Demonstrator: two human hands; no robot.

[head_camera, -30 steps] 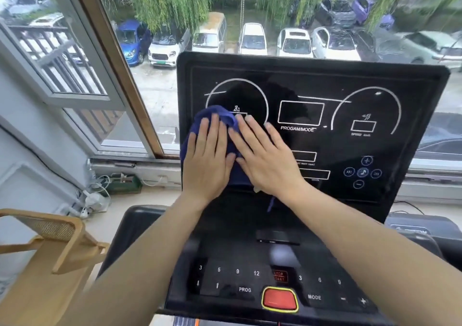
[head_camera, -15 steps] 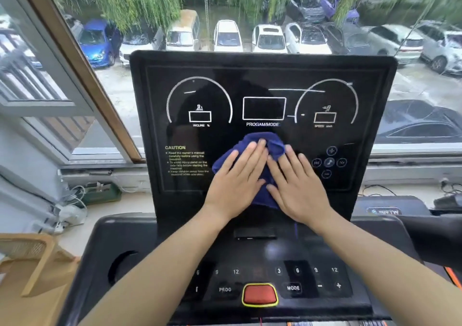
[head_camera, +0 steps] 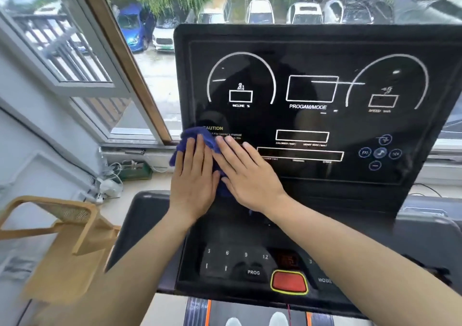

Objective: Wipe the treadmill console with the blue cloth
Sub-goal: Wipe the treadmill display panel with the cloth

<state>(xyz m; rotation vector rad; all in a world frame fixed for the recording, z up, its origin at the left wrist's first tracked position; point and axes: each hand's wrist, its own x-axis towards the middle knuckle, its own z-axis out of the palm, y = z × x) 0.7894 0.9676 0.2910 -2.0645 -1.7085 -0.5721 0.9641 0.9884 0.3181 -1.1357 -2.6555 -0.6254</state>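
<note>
The window fills the upper left and top of the view, w/ a brown wooden frame post slanting down to the sill; parked cars and hanging willow branches show outside. In front of it stands the treadmill console, a black glossy upright panel w/ white dial arcs, the words INCLINE %, PROGAM/MODE and SPEED, and round blue-ish icons at its lower right. Below the upright panel lies the lower key panel w/ numbers 3, 6, 9, 12, PROG and MODE. At lower left is a light wooden chair, well apart from the hands, a bit blurred.

Both forearms come up from the bottom edge to the lower left part of the upright panel. The left hand lies flat, fingers stretched and close together, pressing on the blue cloth. The right hand lies flat also, fingers spread a little and pointing up-left, its thumb side touching the left hand, pressing the same cloth. Neither hand pinches the cloth; palms hold it against the panel. The cloth is bunched under both hands at the panel's left edge, partly covering the yellow CAUTION text; a bit sticks out past that edge.

The red stop button, w/ yellow rim, sits low on the key panel.
</note>
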